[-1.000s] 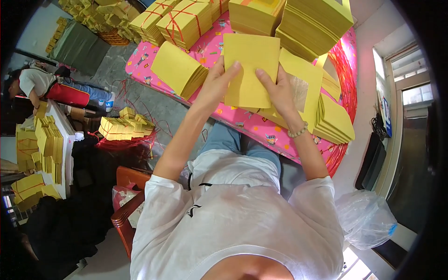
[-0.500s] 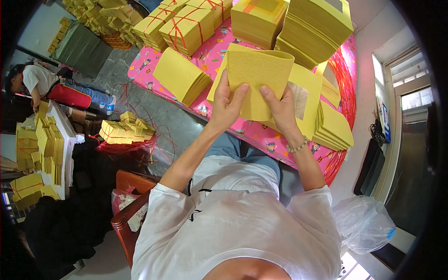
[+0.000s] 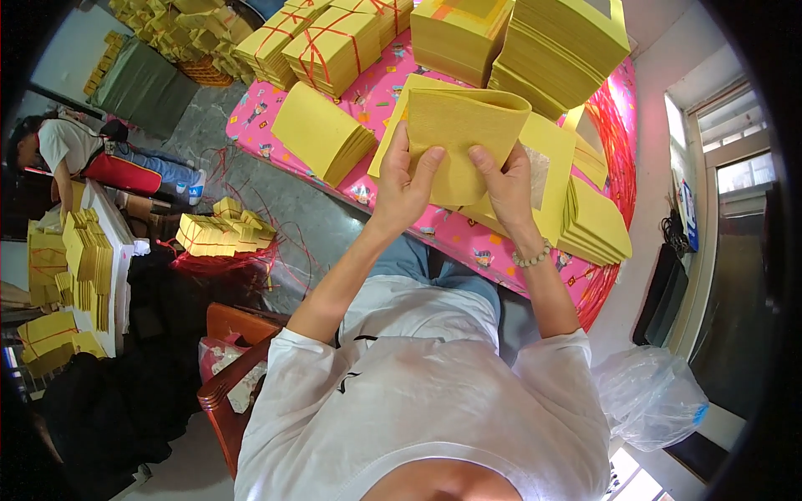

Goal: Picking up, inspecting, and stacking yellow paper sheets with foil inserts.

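Note:
Between my two hands is a folded yellow paper sheaf (image 3: 455, 125), its rounded fold toward the right. My left hand (image 3: 407, 179) grips its left edge, thumb on the front face. The right hand (image 3: 508, 179), with a beaded bracelet on the wrist, holds the lower right side, thumb also on the front. Fingers behind the paper are mostly hidden. Beneath lies flat yellow paper (image 3: 555, 142) with a silvery patch (image 3: 535, 178). A folded stack (image 3: 322, 134) rests to the left, and another folded stack (image 3: 595, 224) lies beyond my right hand.
Tall yellow paper stacks (image 3: 551, 50) and bundles tied in red (image 3: 334, 50) stand at the back of the pink patterned table (image 3: 251, 125). Red strands (image 3: 620, 159) hang along its right side. A wooden chair (image 3: 224, 392) is at left; another person (image 3: 75, 146) bends over a white table.
The paper in my hands has tilted, its lower edge rising slightly and its top fold opening wider to view. Both hands keep their grip.

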Demonstrator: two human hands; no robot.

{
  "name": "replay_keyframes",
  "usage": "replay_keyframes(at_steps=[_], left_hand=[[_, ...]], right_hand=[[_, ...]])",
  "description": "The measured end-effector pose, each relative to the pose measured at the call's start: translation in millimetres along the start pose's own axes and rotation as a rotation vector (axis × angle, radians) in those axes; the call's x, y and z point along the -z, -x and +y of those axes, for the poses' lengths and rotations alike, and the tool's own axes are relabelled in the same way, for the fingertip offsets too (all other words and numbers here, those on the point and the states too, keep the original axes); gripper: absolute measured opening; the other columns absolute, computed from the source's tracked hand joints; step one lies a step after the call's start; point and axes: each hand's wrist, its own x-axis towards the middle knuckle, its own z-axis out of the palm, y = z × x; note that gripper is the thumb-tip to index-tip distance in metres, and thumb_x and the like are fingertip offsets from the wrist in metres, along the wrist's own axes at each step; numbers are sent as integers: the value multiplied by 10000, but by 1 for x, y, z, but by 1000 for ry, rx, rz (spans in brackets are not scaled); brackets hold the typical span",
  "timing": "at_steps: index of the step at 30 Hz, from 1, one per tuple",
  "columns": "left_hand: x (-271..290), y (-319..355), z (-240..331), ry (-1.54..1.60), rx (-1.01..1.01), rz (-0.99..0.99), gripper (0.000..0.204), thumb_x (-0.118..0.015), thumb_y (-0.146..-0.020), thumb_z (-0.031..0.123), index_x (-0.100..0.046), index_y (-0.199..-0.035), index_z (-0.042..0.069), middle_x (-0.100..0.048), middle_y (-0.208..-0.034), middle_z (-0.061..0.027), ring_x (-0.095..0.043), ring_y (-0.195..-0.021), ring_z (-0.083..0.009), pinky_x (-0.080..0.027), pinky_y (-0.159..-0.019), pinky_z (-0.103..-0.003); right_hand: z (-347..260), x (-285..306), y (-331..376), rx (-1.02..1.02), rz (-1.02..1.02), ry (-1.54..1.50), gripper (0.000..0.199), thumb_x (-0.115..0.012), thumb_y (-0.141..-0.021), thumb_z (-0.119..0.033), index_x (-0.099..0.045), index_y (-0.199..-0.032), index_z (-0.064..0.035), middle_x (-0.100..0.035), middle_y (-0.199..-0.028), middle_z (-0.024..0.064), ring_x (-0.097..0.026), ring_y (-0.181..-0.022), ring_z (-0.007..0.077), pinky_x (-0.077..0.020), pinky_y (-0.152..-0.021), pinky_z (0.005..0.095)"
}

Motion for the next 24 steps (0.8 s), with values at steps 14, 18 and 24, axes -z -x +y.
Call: replay_keyframes(at_steps=[14, 18, 24], left_hand=[[5, -8, 0, -91, 46, -13, 336, -465, -928, 59, -380, -1246, -7, -534, -1147, -109, -511, -1060, -143, -421, -895, -273], [12, -17, -4, -28, 130, 15, 323, -462, -925, 53, -405, -1237, -7, -550, -1152, -106, -528, -1050, -142, -428, -895, -280], [27, -28, -11, -1, 345, 20, 401, -495, -929, 96, -404, -1314, 29, -555, -1218, -78, -536, -1087, -142, -415, -927, -283]], right_hand=[[-3, -3, -8, -57, -17, 16, 355, -597, -903, -219, -523, -1166, 8, -627, -1018, 49, -577, -881, 80, -479, -746, 228], [0, 4, -21, -169, -21, 144, 321, -603, -896, -249, -595, -1070, 22, -652, -905, 35, -591, -783, 67, -480, -688, 222], [6, 9, -47, -229, -87, 167, 342, -615, -881, -289, -628, -1020, 24, -657, -853, 32, -584, -721, 60, -472, -644, 226]])
